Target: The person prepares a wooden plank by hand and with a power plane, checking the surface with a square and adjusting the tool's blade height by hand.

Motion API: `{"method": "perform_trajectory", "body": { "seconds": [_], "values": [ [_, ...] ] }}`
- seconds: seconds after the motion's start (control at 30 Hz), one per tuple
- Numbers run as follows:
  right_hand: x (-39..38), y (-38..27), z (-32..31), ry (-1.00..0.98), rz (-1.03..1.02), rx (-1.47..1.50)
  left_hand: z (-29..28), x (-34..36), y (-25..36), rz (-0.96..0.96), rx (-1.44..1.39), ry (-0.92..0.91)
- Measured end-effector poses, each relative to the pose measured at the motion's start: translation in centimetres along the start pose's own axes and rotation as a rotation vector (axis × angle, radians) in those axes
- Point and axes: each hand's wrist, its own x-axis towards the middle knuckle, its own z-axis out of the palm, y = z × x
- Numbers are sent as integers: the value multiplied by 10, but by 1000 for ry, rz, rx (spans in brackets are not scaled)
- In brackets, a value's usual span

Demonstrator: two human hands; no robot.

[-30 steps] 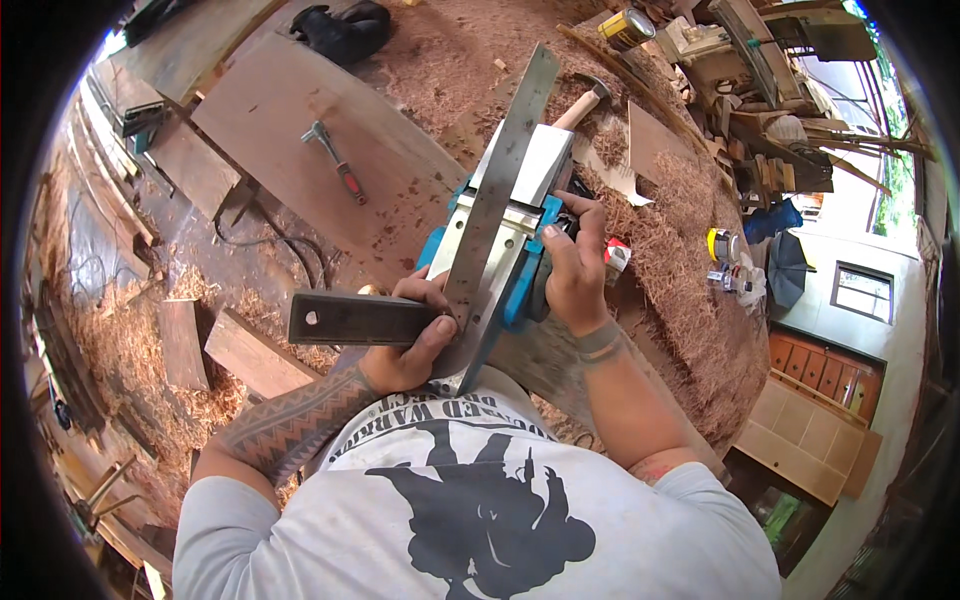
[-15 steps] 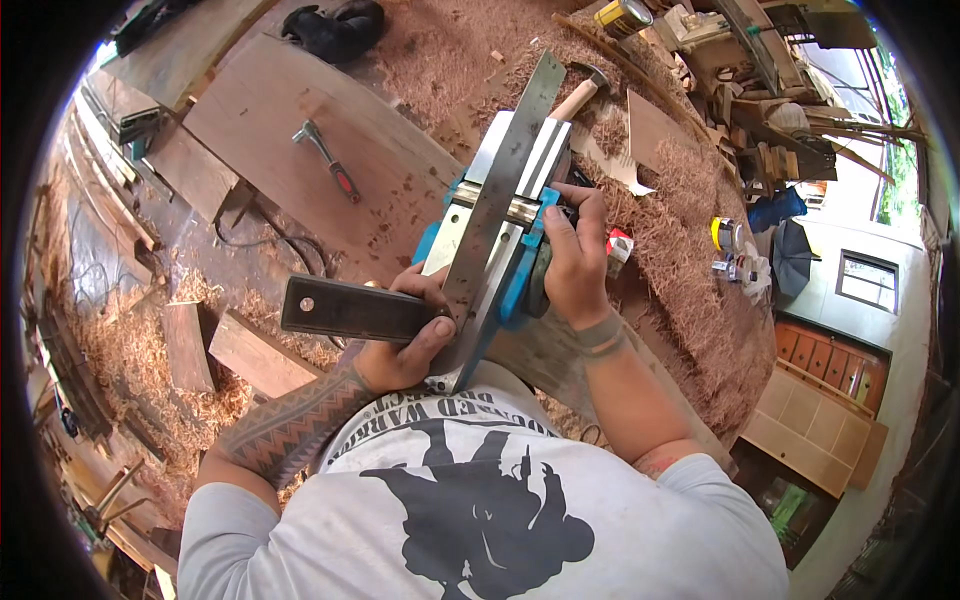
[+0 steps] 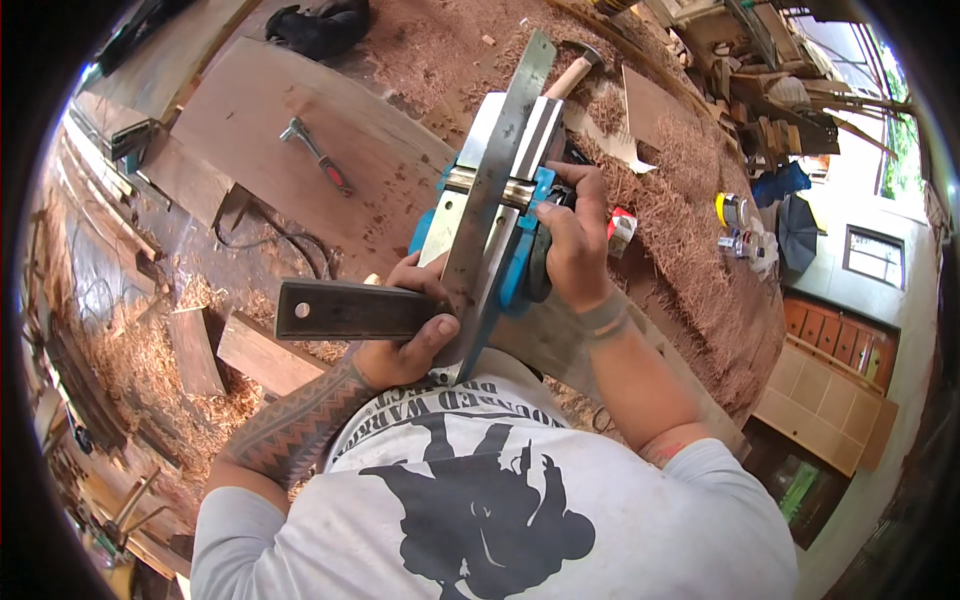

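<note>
A teal electric planer (image 3: 515, 285) is held sole up in front of my belly, its metal plates and cutter drum showing. A try square's long steel blade (image 3: 507, 145) lies along the sole, and its dark handle (image 3: 355, 312) juts out leftward. My left hand (image 3: 415, 335) is closed round the corner of the square at the planer's near end. My right hand (image 3: 575, 235) grips the planer's right side by the drum, thumb on the blue housing. Behind the planer are a hammer (image 3: 568, 78) and a small red-and-white box (image 3: 621, 230); a red-handled wrench (image 3: 322, 160) lies on a board.
A wide board (image 3: 250, 110) lies ahead-left, with a cord (image 3: 285, 240) and offcuts (image 3: 195, 345) nearer. A dark animal or bundle (image 3: 320, 25) lies at the top. Shavings (image 3: 690, 300) cover the right, with cans (image 3: 732, 210), a wood pile (image 3: 760, 110) and a building (image 3: 870, 260) beyond.
Both hands and the planer with the square have shifted slightly upward in view, and the surroundings have shifted a little. The grips look much the same.
</note>
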Motion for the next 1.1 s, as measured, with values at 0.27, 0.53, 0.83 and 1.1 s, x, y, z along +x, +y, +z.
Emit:
{"method": "perform_trajectory", "body": {
  "seconds": [0.27,0.53,0.83,1.1],
  "values": [
    [9,-16,0,31,259,106,0,-5,-6,-64,-113,103],
    [13,-5,0,-18,143,-152,-29,-13,-9,-219,-218,363],
    [13,-6,-2,-37,152,-86,-97,5,-37,-420,-7,404],
    [15,-12,1,-3,204,-47,-78,5,-38,-835,-28,464]
  ]
}}
